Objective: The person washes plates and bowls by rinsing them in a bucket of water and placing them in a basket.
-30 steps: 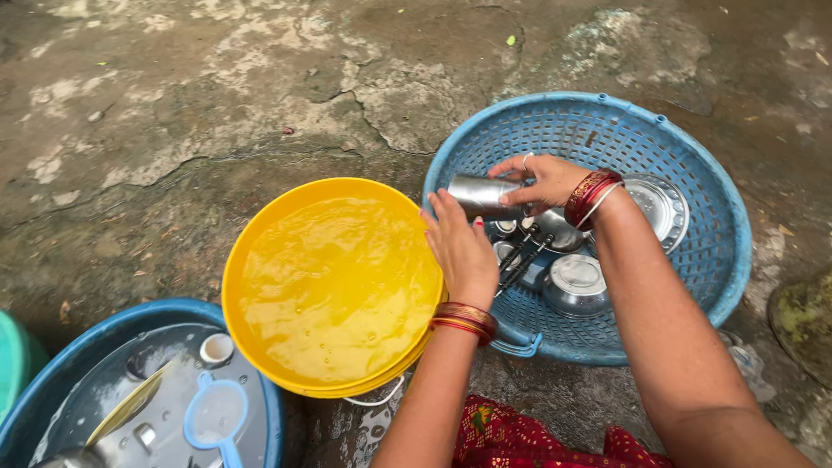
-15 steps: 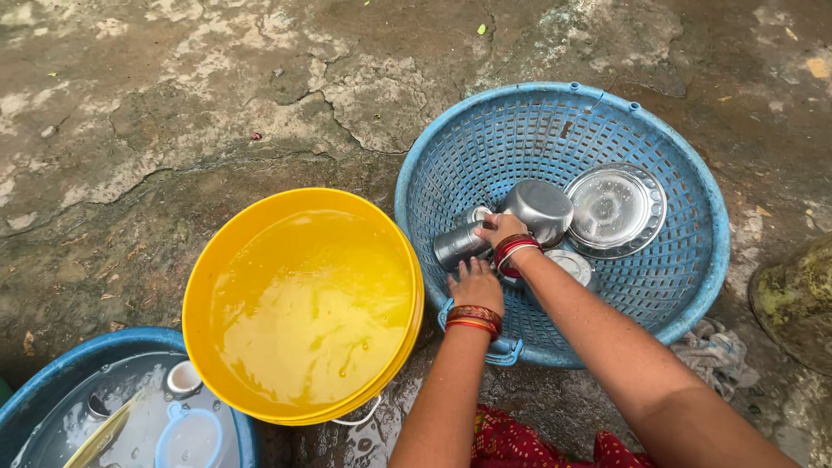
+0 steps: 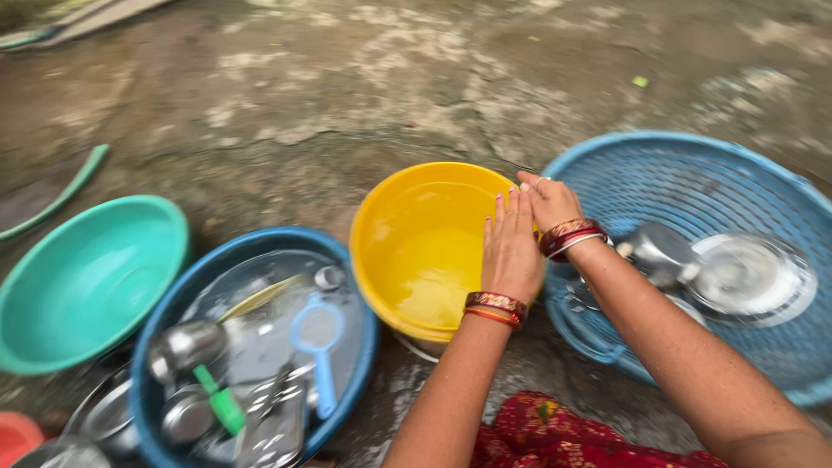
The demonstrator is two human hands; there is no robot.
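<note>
My left hand (image 3: 510,247) hovers flat, fingers together and extended, over the right rim of a yellow bucket (image 3: 381,217) filled with water. My right hand (image 3: 549,201) is just to its right, above the gap between the bucket and a blue perforated basket (image 3: 641,178). Both hands hold nothing, and both wrists wear red and gold bangles. Inside the basket lie a steel bowl (image 3: 659,251) and a steel plate (image 3: 752,277). The view is motion-blurred.
A blue tub (image 3: 178,303) at lower left holds water, steel utensils, a blue strainer (image 3: 319,342) and a green-handled tool (image 3: 221,403). A teal basin (image 3: 87,277) sits further left. Cracked wet concrete ground lies all around. Red patterned cloth (image 3: 555,429) shows at the bottom.
My right hand has let go of the steel tumbler in the basket. Both hands have moved left to the yellow bucket's rim. The view has swung left, revealing the teal basin and more of the blue tub.
</note>
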